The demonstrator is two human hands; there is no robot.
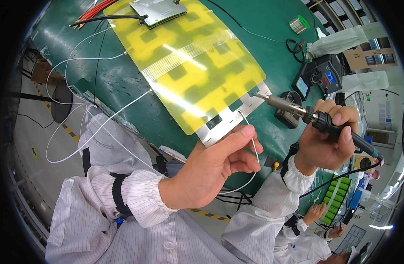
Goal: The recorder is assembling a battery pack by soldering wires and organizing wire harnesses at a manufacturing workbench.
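Observation:
A flat pack covered in a translucent yellow sheet [210, 66] lies on the green bench, with a silver metal strip [243, 108] along its near edge. One end of a white wire [256, 152] meets this strip. My left hand [202, 169] is closed beside the strip, the wire pinched near thumb and forefinger. In my right hand [331, 136] is a soldering iron [290, 105], gripped by its black handle. Its tip points left, close to the strip's right end; whether they touch I cannot tell.
A soldering station [323, 77], an iron stand [287, 116], scissors [295, 49] and a solder spool [298, 24] stand to the right. A silver-plated board [158, 9] rests on the sheet. Loose white wires [85, 103] hang left. A co-worker's hand [314, 214] touches green cells [337, 198].

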